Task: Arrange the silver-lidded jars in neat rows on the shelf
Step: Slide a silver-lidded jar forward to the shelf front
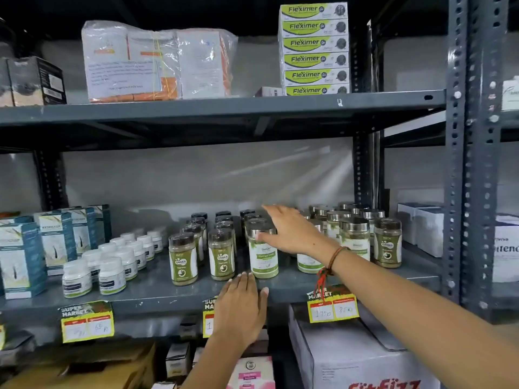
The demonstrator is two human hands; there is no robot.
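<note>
- Right hand (292, 230) reaches over the front silver-lidded jar (263, 248), fingers spread, thumb against its lid — gripping nothing.
- Left hand (241, 307) lies flat, open, on the shelf (157, 293) edge just before that jar.
- More silver-lidded jars (355, 234) cluster right of it.

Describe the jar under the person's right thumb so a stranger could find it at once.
On the grey metal middle shelf, look right of the two rows of dark-lidded olive-label jars. The silver-lidded jar with a white and green label stands at the front, the right hand against its lid. Its neighbours to the left have dark lids.
</note>
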